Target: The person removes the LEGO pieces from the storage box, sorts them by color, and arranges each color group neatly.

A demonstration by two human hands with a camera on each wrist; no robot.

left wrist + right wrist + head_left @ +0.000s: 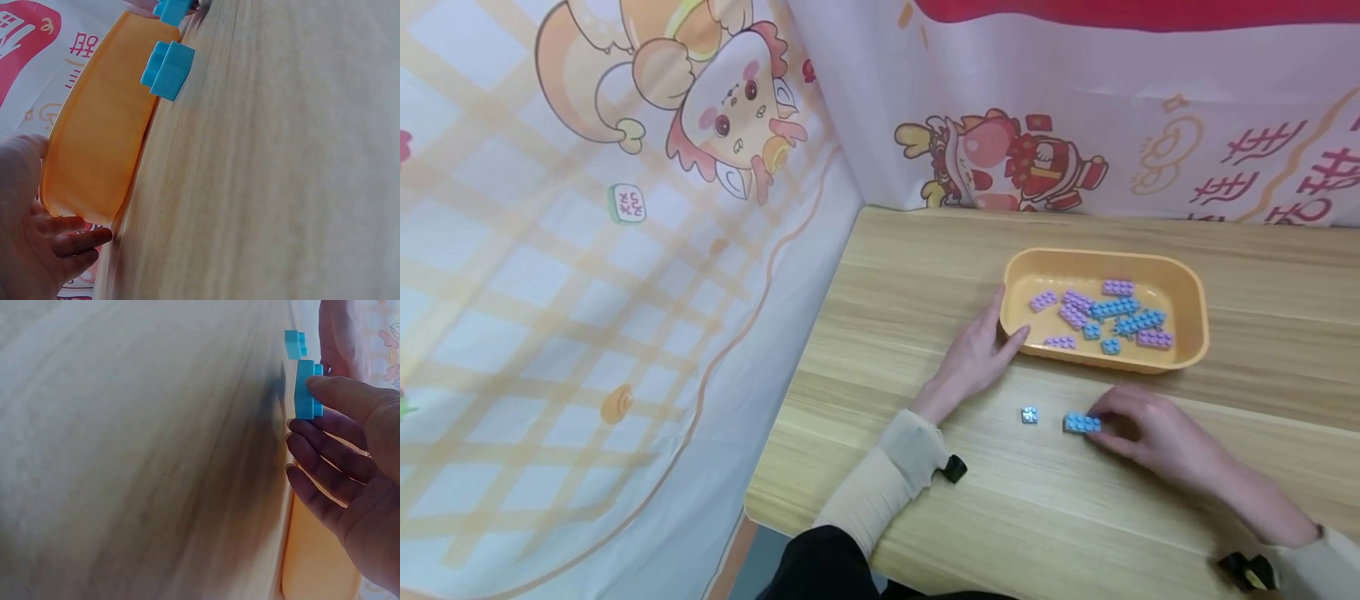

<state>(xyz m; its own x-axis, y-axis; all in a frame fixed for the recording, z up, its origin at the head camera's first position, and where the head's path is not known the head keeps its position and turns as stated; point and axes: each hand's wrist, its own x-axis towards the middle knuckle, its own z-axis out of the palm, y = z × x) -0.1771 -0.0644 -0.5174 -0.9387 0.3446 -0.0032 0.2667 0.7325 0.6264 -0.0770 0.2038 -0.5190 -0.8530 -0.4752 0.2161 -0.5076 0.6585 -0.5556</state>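
Observation:
My right hand (1172,437) pinches a longer blue building brick (1081,422) by its right end, low over the table or on it. In the right wrist view the thumb lies against that brick's (304,390) studded side, the other fingers stretched out past it. To its left, a small square blue brick (1029,415) sits on the table, studs up, apart from it. My left hand (973,354) rests at the left end of an orange tray (1193,325), touching it. In the left wrist view its fingers (78,240) are loosely extended.
Several purple bricks (1117,287) and blue bricks (1138,322) lie loose in the tray. The wooden table (880,333) meets a printed white cloth (865,125) at its back and left edges. Black wrist devices (955,469) sit near both cuffs.

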